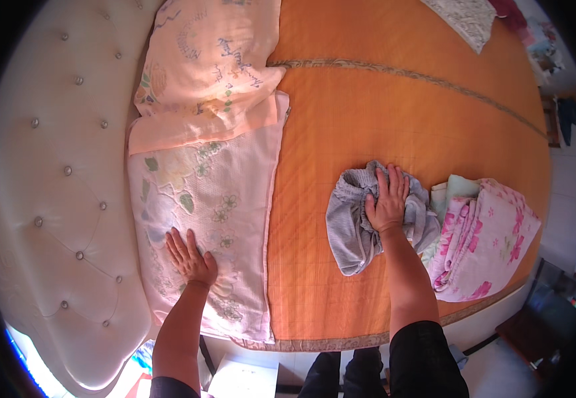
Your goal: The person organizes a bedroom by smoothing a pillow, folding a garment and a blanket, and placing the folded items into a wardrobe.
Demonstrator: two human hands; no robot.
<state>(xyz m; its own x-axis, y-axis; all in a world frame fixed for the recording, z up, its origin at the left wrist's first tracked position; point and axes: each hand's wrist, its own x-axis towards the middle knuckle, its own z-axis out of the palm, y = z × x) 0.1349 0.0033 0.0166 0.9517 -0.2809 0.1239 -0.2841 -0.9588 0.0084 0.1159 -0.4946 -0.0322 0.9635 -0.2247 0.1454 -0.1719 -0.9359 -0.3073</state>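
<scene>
My left hand lies spread, palm down, on a pale floral pillow cover beside the headboard. On the orange bed mat, my right hand presses on a crumpled grey garment with a gathered elastic band; its fingers are extended, and whether they pinch the cloth cannot be told. Close to the garment's right side sits a folded pink floral cloth, with pale green cloth at its edge.
A tufted cream headboard runs along the left. A peach printed pillow cover overlaps the floral one. White patterned cloth lies at the upper right. A white cabinet stands below the bed's near edge, and a dark brown table at the lower right.
</scene>
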